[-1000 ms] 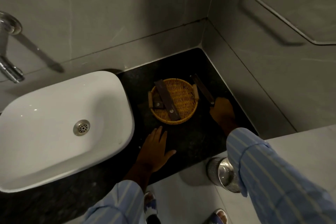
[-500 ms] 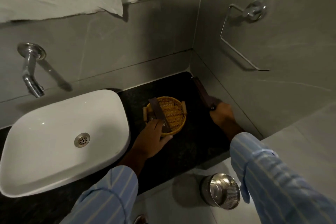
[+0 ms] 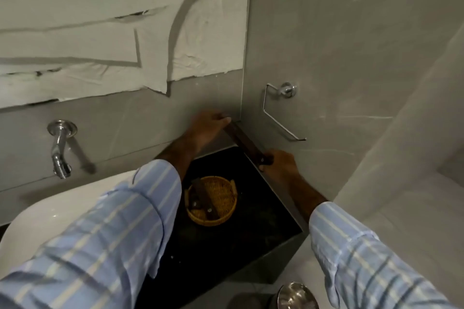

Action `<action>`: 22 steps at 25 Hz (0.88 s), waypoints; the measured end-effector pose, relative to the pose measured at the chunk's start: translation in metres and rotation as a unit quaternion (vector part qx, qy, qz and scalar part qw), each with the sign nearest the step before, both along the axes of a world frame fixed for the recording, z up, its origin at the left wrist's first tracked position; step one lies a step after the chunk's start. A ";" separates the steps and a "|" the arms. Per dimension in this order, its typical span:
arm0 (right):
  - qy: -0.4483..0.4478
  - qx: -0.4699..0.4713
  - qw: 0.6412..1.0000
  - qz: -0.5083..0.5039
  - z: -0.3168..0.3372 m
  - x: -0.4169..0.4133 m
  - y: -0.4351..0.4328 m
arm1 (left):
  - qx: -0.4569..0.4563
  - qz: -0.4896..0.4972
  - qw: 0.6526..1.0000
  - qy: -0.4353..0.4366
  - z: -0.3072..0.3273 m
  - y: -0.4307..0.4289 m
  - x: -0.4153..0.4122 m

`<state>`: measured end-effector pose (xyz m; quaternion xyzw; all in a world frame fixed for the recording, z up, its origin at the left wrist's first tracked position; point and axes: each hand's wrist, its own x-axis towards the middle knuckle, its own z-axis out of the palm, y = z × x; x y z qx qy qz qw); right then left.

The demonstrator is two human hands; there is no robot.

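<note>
A long dark brown strap (image 3: 247, 142) is stretched in the air in the corner above the black counter (image 3: 253, 228). My right hand (image 3: 281, 165) grips its lower end, where a small metal stud shows. My left hand (image 3: 209, 126) holds its upper end near the wall corner; that hand is blurred. Below them a round wicker basket (image 3: 227, 211) stands on the counter with two more dark straps (image 3: 204, 199) lying in it.
A white basin (image 3: 50, 216) fills the counter's left side under a chrome tap (image 3: 59, 150). A chrome ring holder (image 3: 278, 110) sticks out from the right wall. A steel bin (image 3: 297, 296) stands on the floor. Paper covers the mirror (image 3: 100, 40) above.
My right hand has lifted the strap off the counter. My left hand left the basket and rose to take the strap's upper end. The view tilted upward.
</note>
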<state>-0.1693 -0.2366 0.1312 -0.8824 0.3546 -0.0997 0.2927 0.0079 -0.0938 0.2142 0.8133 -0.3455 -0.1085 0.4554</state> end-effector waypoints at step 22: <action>-0.135 -0.064 0.989 0.001 0.086 -0.046 0.015 | -0.053 -0.090 0.978 0.182 0.112 0.053 -0.033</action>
